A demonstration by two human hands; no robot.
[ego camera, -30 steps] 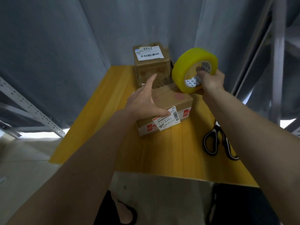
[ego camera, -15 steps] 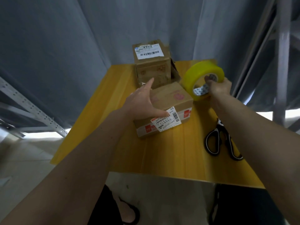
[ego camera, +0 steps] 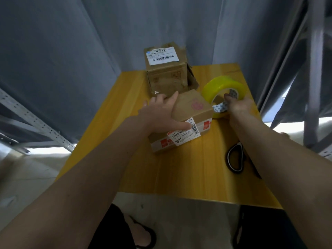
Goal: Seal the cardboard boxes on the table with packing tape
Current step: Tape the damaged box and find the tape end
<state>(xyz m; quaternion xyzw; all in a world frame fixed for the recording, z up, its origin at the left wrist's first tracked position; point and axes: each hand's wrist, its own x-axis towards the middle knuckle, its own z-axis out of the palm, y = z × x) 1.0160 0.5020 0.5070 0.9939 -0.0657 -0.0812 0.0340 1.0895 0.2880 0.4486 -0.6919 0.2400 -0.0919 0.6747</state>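
Observation:
A low cardboard box [ego camera: 193, 108] with a white barcode label lies in the middle of the yellow table [ego camera: 179, 168]. My left hand [ego camera: 158, 114] lies spread on the box's top and left side, thumb reaching to the label. Just right of the box, a yellow roll of packing tape [ego camera: 222, 87] is down at the table; my right hand [ego camera: 239, 106] grips it with fingers hooked through the core. Behind stands a taller cardboard box [ego camera: 166, 76] labelled 4977, with a flap open on its right side.
Black-handled scissors [ego camera: 236, 159] lie on the table near its right edge, under my right forearm. Grey curtains close off the back and left. Metal shelving uprights stand at left [ego camera: 32, 126] and right [ego camera: 312, 69]. The table's front edge is near my body.
My right hand has brought the tape roll down from the air to the table beside the low box. My left hand has settled flatter on the box.

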